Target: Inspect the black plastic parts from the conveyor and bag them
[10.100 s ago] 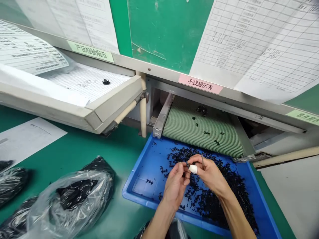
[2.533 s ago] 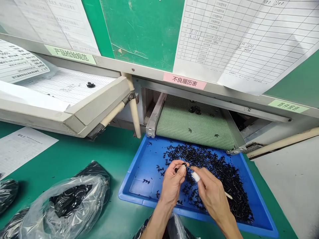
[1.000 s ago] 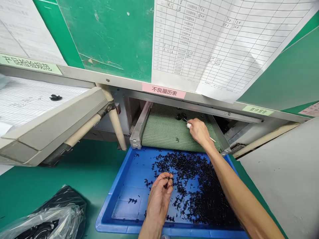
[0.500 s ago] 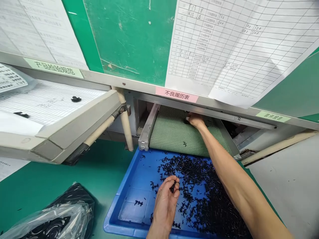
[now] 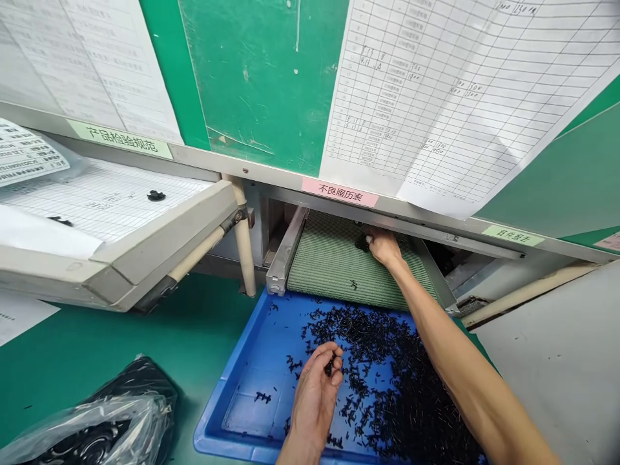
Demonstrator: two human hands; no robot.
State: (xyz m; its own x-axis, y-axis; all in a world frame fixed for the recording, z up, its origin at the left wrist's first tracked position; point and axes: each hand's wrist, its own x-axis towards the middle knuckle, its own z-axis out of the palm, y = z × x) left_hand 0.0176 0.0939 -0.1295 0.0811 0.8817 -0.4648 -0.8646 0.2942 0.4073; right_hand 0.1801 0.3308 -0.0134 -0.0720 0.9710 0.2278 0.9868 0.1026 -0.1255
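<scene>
My left hand (image 5: 317, 391) is over the blue tray (image 5: 213, 403), its fingers curled around a small black plastic part (image 5: 330, 365). Reaching under the green panel, my right hand (image 5: 384, 247) is over the green conveyor belt (image 5: 329, 258), closed on a small black plastic part (image 5: 363, 242). Part of that hand's fingers is hidden. A thin black sprue piece (image 5: 353, 284) lies on the belt near its front end. In the tray, a heap of small black pieces (image 5: 426, 387) covers the right side, with scattered ones further left.
A clear plastic bag (image 5: 130, 433) with black round parts lies at the lower left. The grey sloped stand (image 5: 159, 252) holds papers and a black part (image 5: 155, 196). A metal rail (image 5: 271, 184) runs above the belt, under hanging sheets (image 5: 436, 110).
My right hand has drawn back slightly over the belt, and the black part at its fingertips shows more clearly. My left hand keeps its curled hold. The view has shifted slightly.
</scene>
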